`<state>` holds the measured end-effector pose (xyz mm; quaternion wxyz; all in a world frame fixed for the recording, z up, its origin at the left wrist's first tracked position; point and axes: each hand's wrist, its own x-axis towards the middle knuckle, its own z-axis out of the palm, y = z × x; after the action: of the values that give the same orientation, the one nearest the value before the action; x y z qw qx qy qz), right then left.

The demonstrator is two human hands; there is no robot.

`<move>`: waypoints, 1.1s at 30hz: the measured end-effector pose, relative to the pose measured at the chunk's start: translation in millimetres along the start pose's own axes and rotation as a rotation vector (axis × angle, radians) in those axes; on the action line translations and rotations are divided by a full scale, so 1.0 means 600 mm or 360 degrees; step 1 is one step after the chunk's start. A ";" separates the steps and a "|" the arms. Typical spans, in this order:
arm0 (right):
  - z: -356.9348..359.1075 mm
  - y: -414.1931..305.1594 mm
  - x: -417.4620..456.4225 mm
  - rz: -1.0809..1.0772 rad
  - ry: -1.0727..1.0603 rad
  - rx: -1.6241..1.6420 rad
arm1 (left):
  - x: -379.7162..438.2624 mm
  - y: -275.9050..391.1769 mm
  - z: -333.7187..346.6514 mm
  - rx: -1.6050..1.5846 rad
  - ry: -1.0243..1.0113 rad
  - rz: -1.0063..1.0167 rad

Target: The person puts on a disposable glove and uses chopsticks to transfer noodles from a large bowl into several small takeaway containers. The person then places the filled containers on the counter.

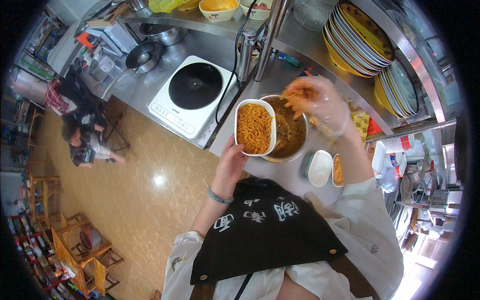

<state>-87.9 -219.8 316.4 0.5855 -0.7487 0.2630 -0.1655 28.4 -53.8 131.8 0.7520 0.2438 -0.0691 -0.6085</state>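
My left hand (pixel 229 165) grips the lower edge of a white rectangular container (pixel 274 127), tilted up and filled with orange-brown noodles (pixel 254 127). Behind it is a round metal bowl (pixel 304 140) with brown, sauce-coated food (pixel 287 129) inside. Over the bowl's far right rim is my right hand (pixel 318 101), in a clear plastic glove and blurred by motion. Orange noodles (pixel 296 97) are bunched at its fingers. On the counter to the right stand an empty-looking white container (pixel 320 168) and another with orange food (pixel 338 170), partly hidden by my right forearm.
A white induction cooker (pixel 191 97) with a black cable sits left of the bowl, near a small frying pan (pixel 142 56). Overhead, a steel shelf (pixel 300 33) holds stacked plates (pixel 356 37) and bowls (pixel 218 9). At the far left are people (pixel 86 146) and wooden chairs (pixel 80 258).
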 end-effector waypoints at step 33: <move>0.058 0.448 0.030 0.0717 -0.0265 -0.1446 | -0.067 0.053 -0.038 -0.0320 0.0392 0.0480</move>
<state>-108.0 -250.1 47.5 0.2411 -0.8631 0.4155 0.1560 55.7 -4.5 134.0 0.8578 0.2270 0.0486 -0.4585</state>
